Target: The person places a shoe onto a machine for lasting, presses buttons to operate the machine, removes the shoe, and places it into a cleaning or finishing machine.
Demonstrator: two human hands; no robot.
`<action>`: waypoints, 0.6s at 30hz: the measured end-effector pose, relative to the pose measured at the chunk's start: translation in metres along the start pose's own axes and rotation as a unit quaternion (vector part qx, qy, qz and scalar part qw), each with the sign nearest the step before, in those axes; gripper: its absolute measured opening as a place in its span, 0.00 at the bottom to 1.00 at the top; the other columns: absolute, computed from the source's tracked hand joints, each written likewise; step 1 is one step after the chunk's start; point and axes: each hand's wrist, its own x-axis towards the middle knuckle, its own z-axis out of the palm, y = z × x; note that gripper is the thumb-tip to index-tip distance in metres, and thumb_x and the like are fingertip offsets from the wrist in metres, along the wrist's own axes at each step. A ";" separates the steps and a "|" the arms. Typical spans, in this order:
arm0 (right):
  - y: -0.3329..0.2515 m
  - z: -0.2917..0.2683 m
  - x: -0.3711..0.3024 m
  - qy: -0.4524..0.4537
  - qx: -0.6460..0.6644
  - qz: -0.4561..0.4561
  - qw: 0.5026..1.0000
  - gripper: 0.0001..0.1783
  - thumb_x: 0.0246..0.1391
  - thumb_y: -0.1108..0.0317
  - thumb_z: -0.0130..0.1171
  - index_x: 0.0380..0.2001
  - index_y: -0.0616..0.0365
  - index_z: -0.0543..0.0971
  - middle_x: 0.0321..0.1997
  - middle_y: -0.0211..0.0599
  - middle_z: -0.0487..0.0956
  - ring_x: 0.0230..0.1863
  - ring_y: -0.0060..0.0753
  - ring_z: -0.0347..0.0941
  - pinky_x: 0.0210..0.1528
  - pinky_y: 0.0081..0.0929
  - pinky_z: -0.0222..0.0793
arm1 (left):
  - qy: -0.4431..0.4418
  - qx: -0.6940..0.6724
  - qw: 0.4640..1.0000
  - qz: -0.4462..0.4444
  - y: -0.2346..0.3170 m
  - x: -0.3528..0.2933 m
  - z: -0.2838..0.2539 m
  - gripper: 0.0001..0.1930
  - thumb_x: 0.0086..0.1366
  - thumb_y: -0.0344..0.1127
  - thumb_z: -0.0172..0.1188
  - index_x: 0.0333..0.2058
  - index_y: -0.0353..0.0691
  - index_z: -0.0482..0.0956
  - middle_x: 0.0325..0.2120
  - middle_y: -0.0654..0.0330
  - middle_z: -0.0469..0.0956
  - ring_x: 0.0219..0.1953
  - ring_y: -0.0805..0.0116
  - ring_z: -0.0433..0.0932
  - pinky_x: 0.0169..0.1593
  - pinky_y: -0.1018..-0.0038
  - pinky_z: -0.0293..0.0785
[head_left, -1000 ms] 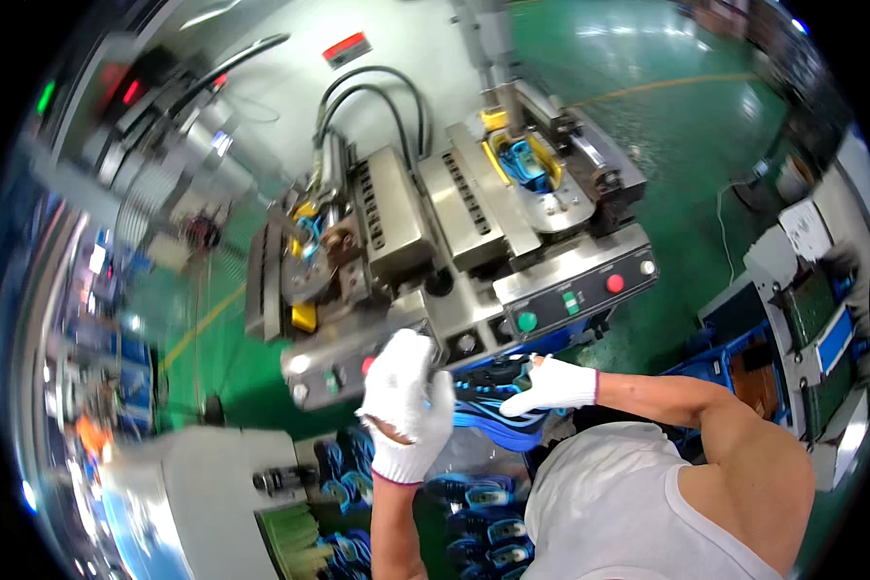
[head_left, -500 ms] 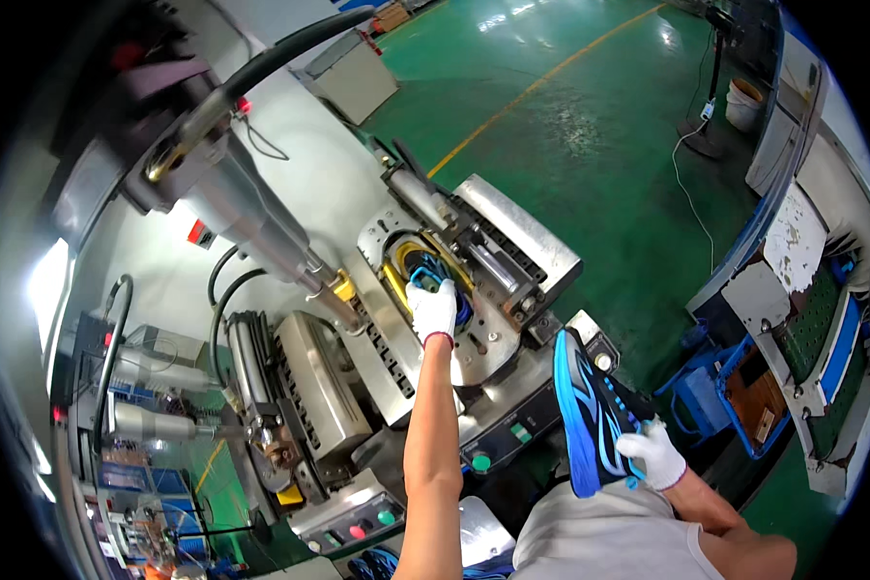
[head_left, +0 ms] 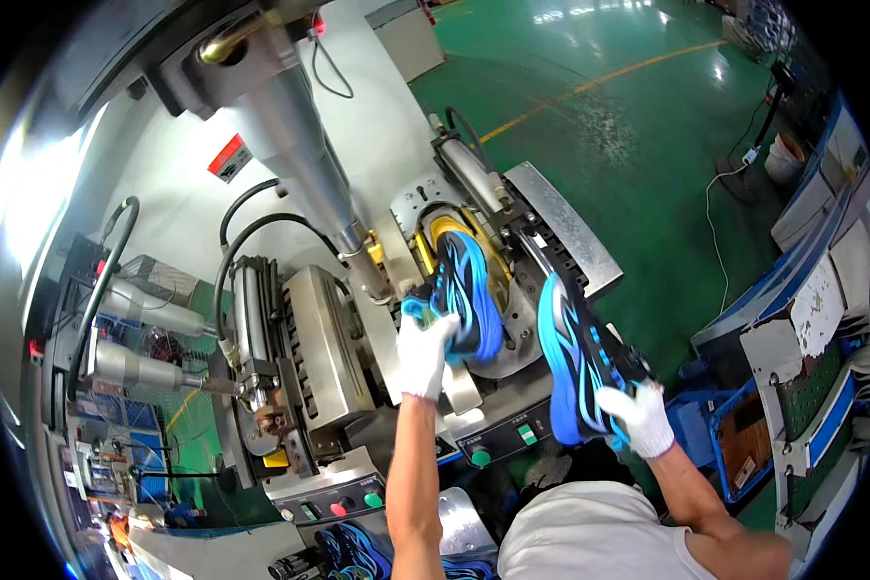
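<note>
One blue-black shoe sits in my left grip, closed on its upper, over the yellow-lined mould; my right grip, closed too, holds a second shoe upended beside the control panel!

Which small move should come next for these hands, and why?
Probably the left hand should draw its blue-and-black shoe clear of the yellow-lined holder: that shoe lies across the holder in this view, hiding much of it, while the right hand grips a second shoe off to the right, which seems to need that space clear before it could go there.
</note>
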 end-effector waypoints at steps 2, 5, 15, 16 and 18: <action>-0.031 0.036 0.046 -0.036 -0.023 0.031 0.999 0.26 0.52 0.61 0.73 0.51 0.65 0.83 0.45 0.44 0.86 0.43 0.36 0.82 0.51 0.36 0.77 | -0.004 0.072 0.997 0.014 -0.028 -0.058 -0.061 0.20 0.55 0.29 0.73 0.46 0.35 0.77 0.35 0.61 0.81 0.34 0.73 0.78 0.41 0.73 0.79; -0.024 0.090 0.155 -0.059 -0.195 -0.032 0.979 0.31 0.49 0.47 0.72 0.40 0.68 0.83 0.34 0.47 0.84 0.34 0.33 0.81 0.40 0.35 0.78 | -0.018 -0.015 0.998 -0.059 -0.002 -0.165 -0.098 0.32 0.54 0.28 0.74 0.58 0.33 0.72 0.40 0.59 0.80 0.37 0.73 0.78 0.41 0.73 0.79; 0.092 0.236 0.296 -0.097 -0.434 -0.077 0.892 0.29 0.52 0.60 0.64 0.52 0.70 0.73 0.52 0.65 0.79 0.55 0.61 0.78 0.60 0.45 0.75 | 0.237 0.229 0.893 -0.306 -0.137 -0.420 -0.182 0.29 0.54 0.34 0.75 0.53 0.36 0.74 0.40 0.58 0.78 0.41 0.64 0.75 0.50 0.66 0.75; 0.074 0.238 0.296 -0.102 -0.428 -0.080 0.894 0.29 0.52 0.59 0.65 0.51 0.70 0.73 0.52 0.65 0.79 0.55 0.60 0.78 0.59 0.45 0.75 | 0.244 0.222 0.883 -0.333 -0.172 -0.439 -0.194 0.30 0.54 0.34 0.75 0.55 0.36 0.74 0.40 0.56 0.79 0.45 0.61 0.76 0.53 0.64 0.75; 0.073 0.243 0.301 -0.087 -0.441 -0.050 0.892 0.32 0.52 0.55 0.66 0.52 0.71 0.75 0.55 0.63 0.79 0.56 0.59 0.79 0.59 0.43 0.76 | 0.380 0.220 0.869 -0.226 -0.206 -0.447 -0.174 0.27 0.56 0.35 0.74 0.54 0.36 0.76 0.44 0.54 0.80 0.47 0.57 0.79 0.54 0.61 0.76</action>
